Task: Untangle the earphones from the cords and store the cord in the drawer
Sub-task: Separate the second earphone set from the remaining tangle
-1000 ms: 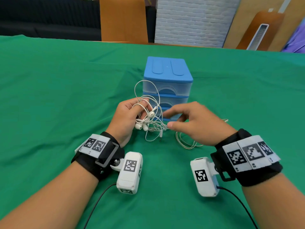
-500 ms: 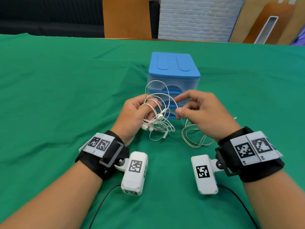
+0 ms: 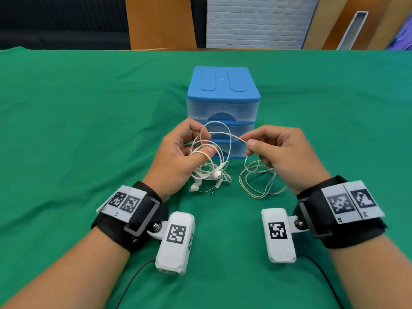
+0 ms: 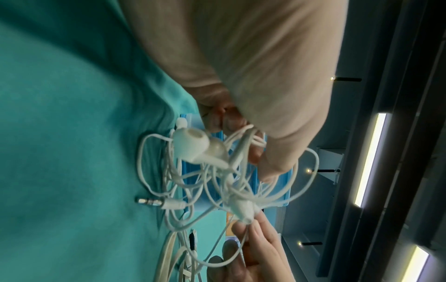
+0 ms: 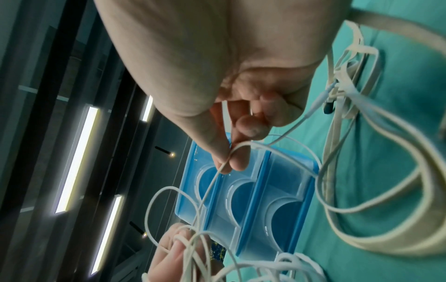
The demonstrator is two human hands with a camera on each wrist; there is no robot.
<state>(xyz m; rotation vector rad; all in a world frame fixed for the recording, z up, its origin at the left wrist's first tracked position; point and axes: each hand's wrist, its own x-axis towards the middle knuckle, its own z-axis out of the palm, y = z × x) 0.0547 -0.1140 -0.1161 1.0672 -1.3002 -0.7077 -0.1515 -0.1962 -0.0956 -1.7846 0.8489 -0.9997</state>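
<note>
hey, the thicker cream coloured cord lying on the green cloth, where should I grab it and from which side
Probably take the thick cream-coloured cord at its near loop, coming down from above with the right hand. That loop lies open on the green cloth, apart from the thin white earphone bundle that the left hand holds, so little would snag.

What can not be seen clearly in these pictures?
- Drawers: contents hidden by frosted fronts, all views.
- Cord: far part under the right hand, head view.
- Earphones: where they cross the cord, blurred in wrist views.
- Left hand: palm blocks its fingers, left wrist view.
</note>
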